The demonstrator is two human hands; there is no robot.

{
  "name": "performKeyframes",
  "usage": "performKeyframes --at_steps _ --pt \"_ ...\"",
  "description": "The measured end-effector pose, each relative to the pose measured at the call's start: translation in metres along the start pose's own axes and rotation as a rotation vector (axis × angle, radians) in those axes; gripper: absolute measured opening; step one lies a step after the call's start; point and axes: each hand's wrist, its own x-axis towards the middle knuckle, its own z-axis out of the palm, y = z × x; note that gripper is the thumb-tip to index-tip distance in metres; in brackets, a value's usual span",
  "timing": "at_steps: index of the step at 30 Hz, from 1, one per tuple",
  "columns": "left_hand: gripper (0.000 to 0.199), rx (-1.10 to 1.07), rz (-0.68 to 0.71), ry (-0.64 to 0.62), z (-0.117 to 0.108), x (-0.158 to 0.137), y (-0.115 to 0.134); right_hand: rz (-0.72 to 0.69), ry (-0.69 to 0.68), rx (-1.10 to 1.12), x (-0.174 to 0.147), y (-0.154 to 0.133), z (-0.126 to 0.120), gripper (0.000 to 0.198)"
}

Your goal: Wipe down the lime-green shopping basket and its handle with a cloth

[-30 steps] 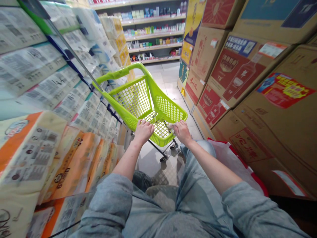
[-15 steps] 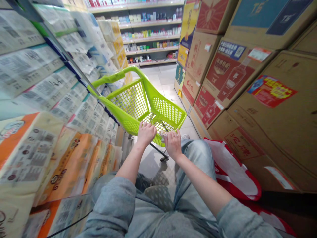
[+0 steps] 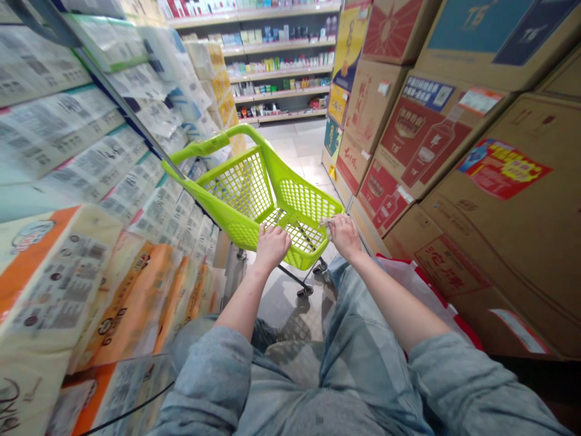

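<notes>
A lime-green shopping cart basket [image 3: 254, 233] on a wheeled frame stands before me, its handle on the far left. My left hand [image 3: 273, 245] is closed over the near rim of the basket. At the basket's near right corner is my right hand [image 3: 345, 236], fingers closed on a pale crumpled cloth [image 3: 325, 225] that touches the rim. The cloth is mostly covered by my fingers, so its full shape is hidden. Nothing shows inside the basket apart from its white mesh floor.
Packs of tissue paper [image 3: 77, 266] are stacked close on the left. Cardboard cartons [image 3: 494, 230] rise on the right, with a red and white bag [image 3: 408, 272] at their foot. Shelves [image 3: 281, 72] of small goods stand at the aisle's far end.
My right hand has moved right along the near rim to the corner, taking the pale cloth with it. My left hand stays at nearly the same place on the rim.
</notes>
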Motion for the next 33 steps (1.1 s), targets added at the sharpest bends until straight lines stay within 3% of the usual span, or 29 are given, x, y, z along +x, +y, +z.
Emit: performKeyframes --at_steps 7,15,23,29,33 --pt "0.036 -0.034 -0.043 0.022 0.003 0.004 0.013 0.176 0.151 0.164 -0.005 -0.005 0.006 0.023" --pt "0.035 -0.028 -0.077 0.023 0.003 0.005 0.017 0.251 0.253 0.424 -0.055 -0.045 0.005 0.032" --pt "0.037 -0.059 -0.084 0.026 0.004 0.006 0.017 0.345 0.295 0.568 -0.099 -0.060 0.000 0.020" --pt "0.037 -0.083 -0.075 0.041 0.004 0.005 0.018 0.396 0.299 0.591 -0.098 -0.072 0.006 0.013" --pt "0.036 -0.114 -0.082 0.025 0.003 0.006 0.017 0.412 0.284 0.581 -0.086 -0.059 0.009 0.013"
